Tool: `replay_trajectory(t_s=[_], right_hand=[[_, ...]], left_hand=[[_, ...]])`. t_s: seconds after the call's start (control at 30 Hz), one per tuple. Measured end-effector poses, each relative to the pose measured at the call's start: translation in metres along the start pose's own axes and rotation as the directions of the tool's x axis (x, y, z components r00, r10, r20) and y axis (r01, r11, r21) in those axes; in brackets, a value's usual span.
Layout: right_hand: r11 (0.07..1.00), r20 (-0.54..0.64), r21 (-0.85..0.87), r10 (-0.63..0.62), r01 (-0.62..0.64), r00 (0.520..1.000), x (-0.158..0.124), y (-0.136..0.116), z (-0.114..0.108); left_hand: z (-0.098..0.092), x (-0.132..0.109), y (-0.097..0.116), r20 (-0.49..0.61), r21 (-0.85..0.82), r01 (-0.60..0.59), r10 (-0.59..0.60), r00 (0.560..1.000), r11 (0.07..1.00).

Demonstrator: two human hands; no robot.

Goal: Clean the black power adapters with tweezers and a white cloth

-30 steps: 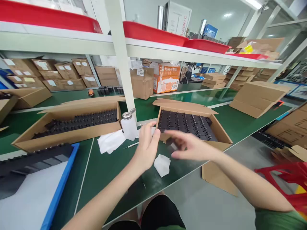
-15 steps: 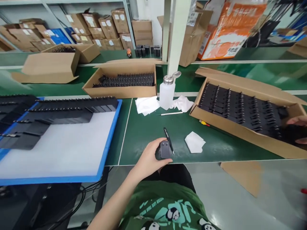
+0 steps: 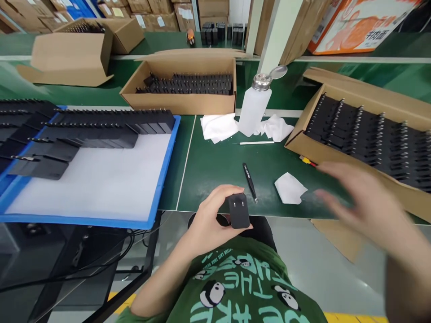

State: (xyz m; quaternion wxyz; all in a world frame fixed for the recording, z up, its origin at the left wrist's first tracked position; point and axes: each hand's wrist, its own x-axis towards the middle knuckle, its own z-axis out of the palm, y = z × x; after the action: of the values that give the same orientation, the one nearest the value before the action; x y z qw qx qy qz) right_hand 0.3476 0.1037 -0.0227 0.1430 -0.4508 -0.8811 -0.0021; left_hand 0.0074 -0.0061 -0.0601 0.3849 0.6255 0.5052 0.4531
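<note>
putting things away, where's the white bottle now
In the head view, right of centre: the bottle stands between two white cloths, in front of the post, farther back than the plug in the left hand.

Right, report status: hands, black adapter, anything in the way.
Left hand gripping black adapter. Right hand open, blurred, by the carton. Black tool and white wipe on table; neither covering adapter.
</note>
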Motion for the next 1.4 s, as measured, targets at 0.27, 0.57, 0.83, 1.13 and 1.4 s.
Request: replay_trajectory(t_s=[0.27, 0.57, 0.83, 1.13, 1.4], right_hand=[[0.955, -0.17, 0.212, 0.247, -0.209, 0.954, 0.009, -0.064, 0.098], [0.564, -0.299, 0.755, -0.16, 0.335, 0.941, 0.053, -0.151, 0.016], [0.339, -0.071, 0.841, -0.704, 0.423, 0.707, 0.078, -0.126, 0.009], [0.374, 0.021, 0.85, -0.727, 0.371, 0.686, 0.062, -0.12, -0.006], [0.411, 0.024, 0.841, -0.679, 0.353, 0.733, 0.047, -0.119, -0.011]], left_hand=[[-0.01, -0.01, -0.002, -0.059, -0.001, -0.066, 0.065, 0.996, 0.998], [-0.008, -0.012, 0.0, 0.025, -0.02, -0.192, 0.192, 0.981, 0.981], [-0.013, -0.018, 0.008, 0.212, -0.184, -0.061, 0.1, 0.972, 0.981], [-0.006, -0.025, 0.01, 0.302, -0.216, -0.105, 0.169, 0.938, 0.971], [-0.003, -0.027, 0.015, 0.321, -0.199, -0.138, 0.197, 0.926, 0.97]])
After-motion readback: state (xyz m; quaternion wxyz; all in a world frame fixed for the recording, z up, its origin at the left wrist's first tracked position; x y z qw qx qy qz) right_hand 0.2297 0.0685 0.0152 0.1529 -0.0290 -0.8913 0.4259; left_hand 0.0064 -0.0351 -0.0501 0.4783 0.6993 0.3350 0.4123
